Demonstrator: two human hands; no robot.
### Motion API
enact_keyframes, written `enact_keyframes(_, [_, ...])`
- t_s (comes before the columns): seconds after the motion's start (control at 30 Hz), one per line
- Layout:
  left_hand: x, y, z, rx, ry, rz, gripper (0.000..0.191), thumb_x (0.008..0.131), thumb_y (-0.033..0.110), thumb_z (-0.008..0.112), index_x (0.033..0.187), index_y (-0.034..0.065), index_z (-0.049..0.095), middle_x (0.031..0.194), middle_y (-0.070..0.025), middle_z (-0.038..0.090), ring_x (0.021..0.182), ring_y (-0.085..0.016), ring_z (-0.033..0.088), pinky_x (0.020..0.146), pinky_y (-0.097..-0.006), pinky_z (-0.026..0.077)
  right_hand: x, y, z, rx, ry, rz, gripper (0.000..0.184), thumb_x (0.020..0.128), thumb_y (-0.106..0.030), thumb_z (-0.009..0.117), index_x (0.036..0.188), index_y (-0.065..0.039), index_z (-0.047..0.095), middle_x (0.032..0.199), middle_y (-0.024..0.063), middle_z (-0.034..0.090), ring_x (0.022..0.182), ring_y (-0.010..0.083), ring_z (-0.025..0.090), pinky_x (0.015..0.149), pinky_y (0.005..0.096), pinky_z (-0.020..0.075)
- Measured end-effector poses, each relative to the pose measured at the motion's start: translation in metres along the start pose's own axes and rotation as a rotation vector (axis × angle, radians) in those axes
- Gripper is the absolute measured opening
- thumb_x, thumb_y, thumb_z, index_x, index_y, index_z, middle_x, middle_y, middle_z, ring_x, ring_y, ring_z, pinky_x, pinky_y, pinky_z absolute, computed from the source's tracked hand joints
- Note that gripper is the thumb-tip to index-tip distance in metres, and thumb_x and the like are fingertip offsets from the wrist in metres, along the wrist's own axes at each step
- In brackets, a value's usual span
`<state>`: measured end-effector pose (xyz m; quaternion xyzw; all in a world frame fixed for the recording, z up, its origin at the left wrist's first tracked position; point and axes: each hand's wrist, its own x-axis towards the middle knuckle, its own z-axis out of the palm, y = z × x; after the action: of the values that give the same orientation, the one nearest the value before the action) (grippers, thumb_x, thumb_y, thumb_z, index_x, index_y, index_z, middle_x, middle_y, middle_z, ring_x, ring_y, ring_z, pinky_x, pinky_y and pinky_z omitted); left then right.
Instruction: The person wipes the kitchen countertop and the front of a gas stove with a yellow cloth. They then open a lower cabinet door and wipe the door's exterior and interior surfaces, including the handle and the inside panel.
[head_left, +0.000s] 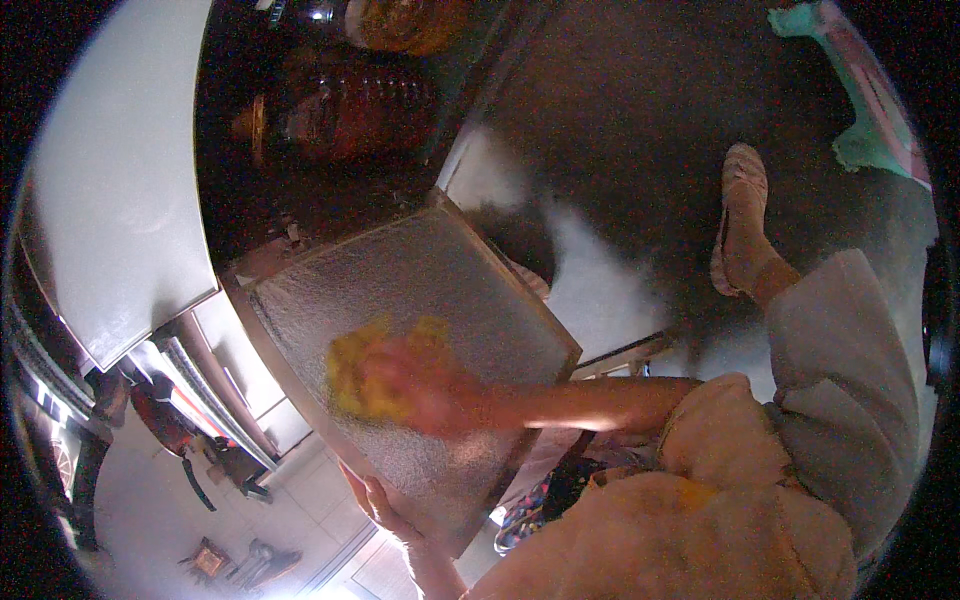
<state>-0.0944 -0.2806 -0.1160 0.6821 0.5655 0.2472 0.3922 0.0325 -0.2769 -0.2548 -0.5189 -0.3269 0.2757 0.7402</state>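
Note:
A yellow cloth (358, 371) is bunched under my right hand (427, 390), which is blurred by motion. Both lie over the middle of a framed rectangular panel (375, 270) with a brown border and a grey, finely textured surface. The panel is tilted in front of me. Its lower left edge is held by my left hand (379, 501), with fingers along the frame. The palm side of the left hand is hidden.
A dark open compartment with a reddish ribbed item (360, 112) lies beyond the panel. A pale cabinet panel (127, 172) stands at left. Small objects (206, 559) sit on the tiled floor (300, 510). My slippered foot (742, 202) and a green-edged mat (855, 97) are at right.

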Motion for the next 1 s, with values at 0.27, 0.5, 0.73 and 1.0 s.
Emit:
enact_keyframes(0.27, [-0.005,-0.009,-0.004,0.065,0.094,-0.003,0.075,0.090,0.047,0.050,0.148,0.0061,0.027,0.141,-0.0133,0.040,0.126,-0.028,0.041,0.103,-0.0433,0.034,-0.047,0.163,-0.026,-0.390,0.484,0.451,0.039,0.079,-0.019,0.066,0.111,0.000,0.055,0.096,0.0191,0.061,0.086,0.0391,0.059,0.076,0.0471,0.0482])
enact_keyframes(0.5, [0.002,-0.019,-0.017,-0.090,-0.037,0.000,0.066,0.094,0.043,0.046,0.146,0.0049,0.031,0.142,-0.0139,0.041,0.127,-0.027,0.043,0.105,-0.0426,0.036,-0.034,0.035,0.013,-0.093,0.227,0.337,0.053,0.076,-0.027,0.071,0.118,-0.002,0.050,0.117,0.0226,0.051,0.109,0.0405,0.050,0.090,0.0495,0.0410])
enact_keyframes(0.73, [0.005,-0.024,-0.029,0.151,0.007,0.044,0.073,0.091,0.043,0.051,0.147,0.0036,0.026,0.143,-0.0142,0.038,0.125,-0.028,0.043,0.102,-0.0418,0.035,-0.033,-0.014,0.039,0.059,0.132,-0.311,0.064,0.070,-0.019,0.074,0.127,-0.008,0.047,0.126,0.0181,0.047,0.114,0.0386,0.047,0.095,0.0510,0.0360])
enact_keyframes(1.0, [0.003,-0.022,-0.028,0.006,-0.032,0.013,0.066,0.093,0.044,0.049,0.146,0.0096,0.031,0.140,-0.0132,0.042,0.123,-0.028,0.046,0.103,-0.0433,0.038,-0.041,0.120,-0.028,-0.394,0.147,0.154,0.053,0.082,-0.031,0.068,0.120,-0.002,0.045,0.109,0.0210,0.053,0.102,0.0403,0.054,0.085,0.0497,0.0451])
